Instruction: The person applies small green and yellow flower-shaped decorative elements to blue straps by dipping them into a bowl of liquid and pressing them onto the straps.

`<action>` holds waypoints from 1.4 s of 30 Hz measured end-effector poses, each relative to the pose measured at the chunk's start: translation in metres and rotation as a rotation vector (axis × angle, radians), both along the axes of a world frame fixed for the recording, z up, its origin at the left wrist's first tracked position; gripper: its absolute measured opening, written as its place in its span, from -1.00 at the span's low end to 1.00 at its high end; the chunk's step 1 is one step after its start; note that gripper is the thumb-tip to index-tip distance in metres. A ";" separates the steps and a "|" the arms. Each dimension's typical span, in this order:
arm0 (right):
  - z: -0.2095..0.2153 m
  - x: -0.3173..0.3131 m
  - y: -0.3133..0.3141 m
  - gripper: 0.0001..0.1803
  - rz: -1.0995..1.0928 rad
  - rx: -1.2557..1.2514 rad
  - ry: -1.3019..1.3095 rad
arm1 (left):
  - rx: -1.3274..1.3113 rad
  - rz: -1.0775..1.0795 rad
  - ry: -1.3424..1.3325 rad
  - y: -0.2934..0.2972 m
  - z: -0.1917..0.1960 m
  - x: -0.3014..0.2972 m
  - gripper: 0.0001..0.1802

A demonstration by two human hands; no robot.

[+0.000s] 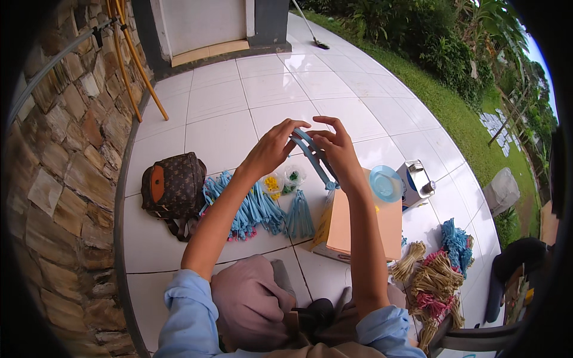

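Both my arms reach forward over the floor, with a looped light blue strap (311, 156) stretched between the hands. My left hand (271, 148) pinches the strap's upper end between its fingers. My right hand (334, 146) is closed on the strap's other side, its index finger raised and partly curled. The strap's lower end hangs beside the right wrist, with a small knot-like tip. Part of the grip is hidden behind the fingers. Beneath the hands stands a cardboard box (365, 232) with a flat, peach-coloured top.
Left of the box lie a heap of light blue straps (245, 206), a separate bundle (299, 216), cups of yellow pieces (272, 185) and green pieces (294, 176), and a brown backpack (174, 186). Rightward are a blue bowl (386, 184), a metal can (418, 179) and beige bundles (439, 275).
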State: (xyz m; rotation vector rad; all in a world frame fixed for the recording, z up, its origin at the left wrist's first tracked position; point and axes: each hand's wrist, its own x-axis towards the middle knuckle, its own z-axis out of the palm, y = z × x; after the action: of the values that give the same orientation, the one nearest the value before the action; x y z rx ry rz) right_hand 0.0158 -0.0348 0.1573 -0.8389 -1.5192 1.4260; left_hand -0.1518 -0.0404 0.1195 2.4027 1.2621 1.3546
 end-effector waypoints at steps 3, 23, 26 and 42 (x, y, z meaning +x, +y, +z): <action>0.046 0.038 0.006 -0.59 0.086 0.164 -0.080 | -0.157 0.105 0.027 0.001 0.038 0.014 -0.79; -0.038 0.161 -0.062 -0.35 -0.324 0.066 0.313 | -0.531 -0.118 0.109 -0.064 -0.016 0.113 -0.79; -0.040 0.163 -0.062 -0.40 -0.369 0.067 0.323 | -0.529 -0.153 0.122 -0.065 -0.019 0.120 -0.79; -0.055 0.144 -0.064 -0.30 -0.453 -0.016 0.403 | -0.687 -0.403 -0.184 -0.065 -0.038 0.102 -0.78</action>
State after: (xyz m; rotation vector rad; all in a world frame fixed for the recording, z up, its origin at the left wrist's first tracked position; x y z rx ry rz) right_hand 0.1593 -0.0989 0.1021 -0.7859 -0.9426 1.1791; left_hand -0.0503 -0.1053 0.0817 1.8622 0.9207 0.8221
